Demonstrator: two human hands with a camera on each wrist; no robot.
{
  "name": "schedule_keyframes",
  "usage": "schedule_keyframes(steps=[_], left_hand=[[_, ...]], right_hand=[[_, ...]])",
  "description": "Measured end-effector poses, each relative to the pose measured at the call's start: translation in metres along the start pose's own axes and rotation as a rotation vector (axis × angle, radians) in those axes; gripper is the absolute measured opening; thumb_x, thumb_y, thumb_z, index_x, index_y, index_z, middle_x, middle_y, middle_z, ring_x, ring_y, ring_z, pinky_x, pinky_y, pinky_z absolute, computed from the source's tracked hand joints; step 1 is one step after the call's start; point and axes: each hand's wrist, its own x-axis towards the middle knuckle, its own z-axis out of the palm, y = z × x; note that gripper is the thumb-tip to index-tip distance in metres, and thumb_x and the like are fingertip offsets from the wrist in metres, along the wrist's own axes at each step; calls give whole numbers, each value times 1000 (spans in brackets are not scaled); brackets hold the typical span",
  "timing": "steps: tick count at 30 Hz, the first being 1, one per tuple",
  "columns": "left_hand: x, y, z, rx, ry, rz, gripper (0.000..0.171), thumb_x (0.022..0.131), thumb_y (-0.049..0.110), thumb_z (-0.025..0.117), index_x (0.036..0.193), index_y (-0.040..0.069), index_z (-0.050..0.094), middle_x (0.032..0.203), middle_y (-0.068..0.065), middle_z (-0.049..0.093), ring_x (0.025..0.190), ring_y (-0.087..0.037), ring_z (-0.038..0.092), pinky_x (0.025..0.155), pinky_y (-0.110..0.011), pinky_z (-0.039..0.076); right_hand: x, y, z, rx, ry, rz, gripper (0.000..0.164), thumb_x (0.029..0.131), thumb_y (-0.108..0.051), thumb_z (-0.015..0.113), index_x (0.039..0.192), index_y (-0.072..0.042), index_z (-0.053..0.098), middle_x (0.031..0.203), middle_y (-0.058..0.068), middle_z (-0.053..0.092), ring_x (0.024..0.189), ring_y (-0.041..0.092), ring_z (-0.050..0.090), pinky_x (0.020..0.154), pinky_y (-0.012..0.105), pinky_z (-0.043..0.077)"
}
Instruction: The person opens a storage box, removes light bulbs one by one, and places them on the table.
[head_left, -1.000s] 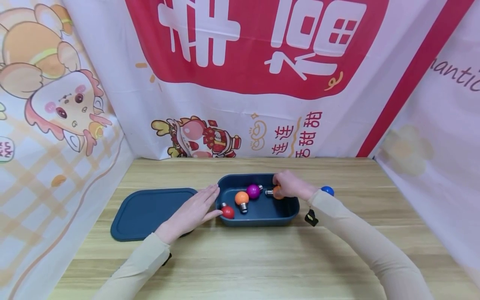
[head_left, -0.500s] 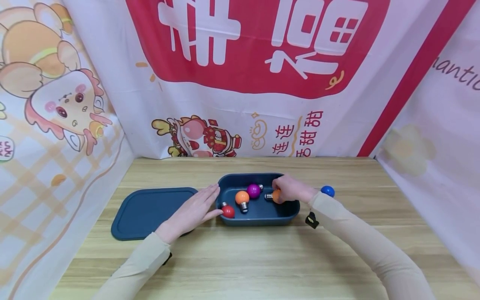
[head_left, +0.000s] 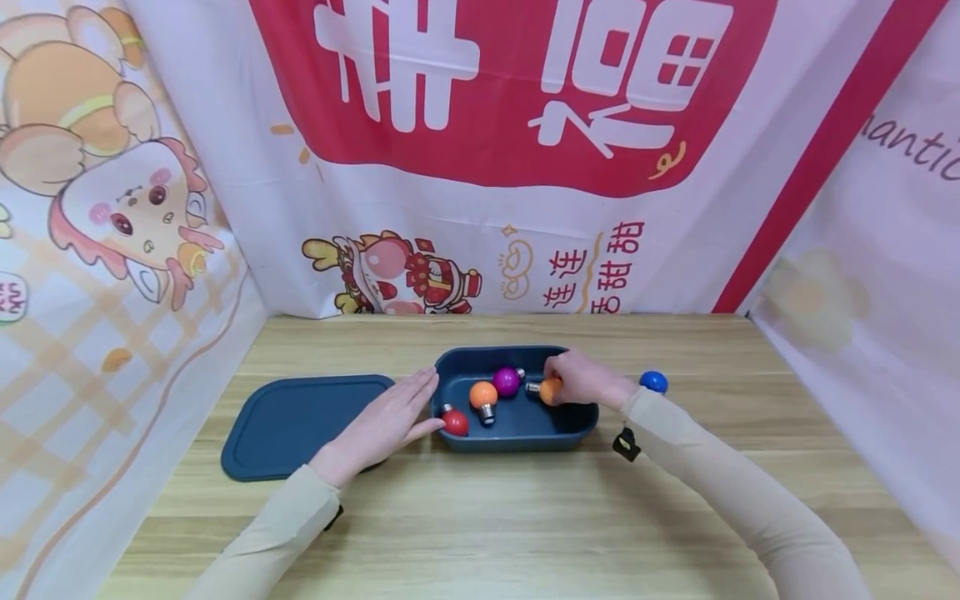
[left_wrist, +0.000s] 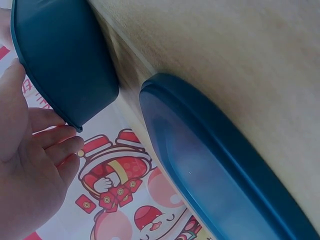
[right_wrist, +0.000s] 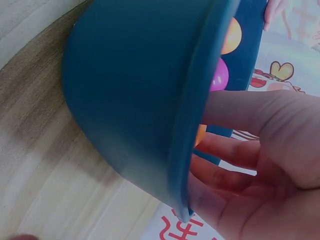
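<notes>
Left hand (left_wrist: 37, 165) occupies the left edge, palm in view. Its thumb tip lies at the rim of 1 dark blue box (left_wrist: 67, 60), and its fingers extend to the lower rim corner. The box's smooth outer wall faces the camera. 1 blue lid (left_wrist: 200, 155) with a rounded corner and thick edge lies on the wood-grain table (left_wrist: 240, 55), just beside the box, not touching it. A white cloth (left_wrist: 127, 116) bears printed red cartoon figures.
</notes>
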Motion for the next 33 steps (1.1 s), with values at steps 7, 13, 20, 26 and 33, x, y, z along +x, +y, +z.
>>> schedule_keyframes(steps=[7,13,20,26,33], left_hand=[[1,0,-1,-12,-21,-13,75,97,52,55,150,2,40,158,-16,39,146,-32,40,117,-49,39],[1,0,-2,-15,-22,-19,75,97,52,56,150,1,40,158,-17,39,146,-33,41,117,-50,39],[1,0,-2,-10,-13,-7,75,96,50,57,150,1,41,157,-18,40,145,-33,42,116,-50,40],[1,0,-2,-18,-7,0,74,97,50,56,150,0,41,157,-18,39,145,-33,42,116,-50,40],[1,-1,-1,-8,-3,7,75,97,51,56,150,0,40,157,-18,39,145,-33,42,116,-50,40]], right_hand=[[-12,2,-6,45,60,-18,28,84,-14,79,105,0,67,90,9,65,77,19,54,69,27,45],[-21,8,-11,74,124,-26,27,84,-13,79,105,1,67,92,11,68,78,20,56,71,28,48],[-34,10,-18,86,176,-40,29,85,-15,79,107,0,68,94,12,70,78,20,58,72,29,53],[-43,13,-24,90,256,-78,29,83,-15,80,104,2,68,94,14,72,79,21,63,72,33,58],[-53,25,-30,130,314,-71,28,82,-10,80,104,3,70,97,16,73,85,24,67,79,42,61]])
